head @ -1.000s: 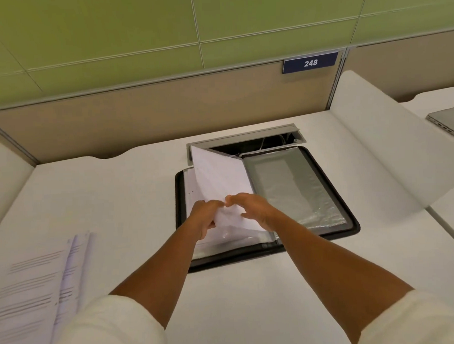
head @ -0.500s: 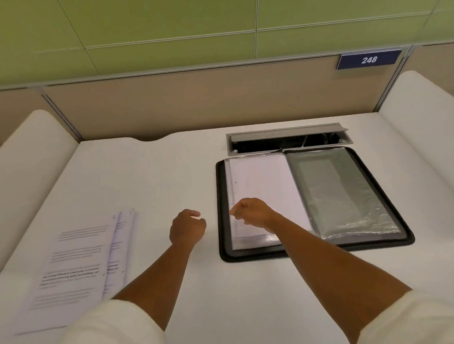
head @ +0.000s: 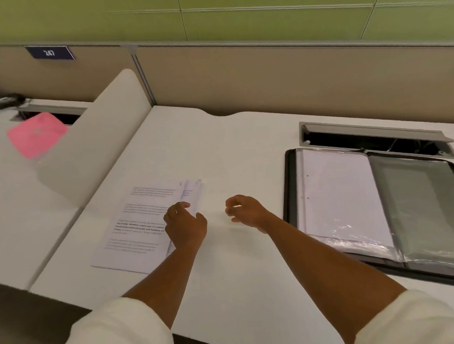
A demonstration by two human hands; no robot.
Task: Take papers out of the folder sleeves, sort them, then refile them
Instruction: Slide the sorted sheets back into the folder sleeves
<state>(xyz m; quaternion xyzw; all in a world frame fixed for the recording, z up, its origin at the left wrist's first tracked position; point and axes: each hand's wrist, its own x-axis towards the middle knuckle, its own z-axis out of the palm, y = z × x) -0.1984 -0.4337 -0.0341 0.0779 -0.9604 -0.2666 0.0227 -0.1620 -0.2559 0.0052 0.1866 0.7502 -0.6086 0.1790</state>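
Desk (head: pixel 219 151) below green wall (head: pixel 266 19)

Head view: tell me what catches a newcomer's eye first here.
Two bare forearms reach over the white desk: the left hand is over the right edge of a stack of printed papers, and the right hand, loosely curled, holds nothing. To the right lies an open black folder with glossy plastic sleeves. A bright pink item stands out on the neighbouring desk, far left.

Two hands (head: pixel 186 227) (head: pixel 244 211); one folder (head: pixel 378 206); one paper stack (head: pixel 142 222); one pink item (head: pixel 37 133)
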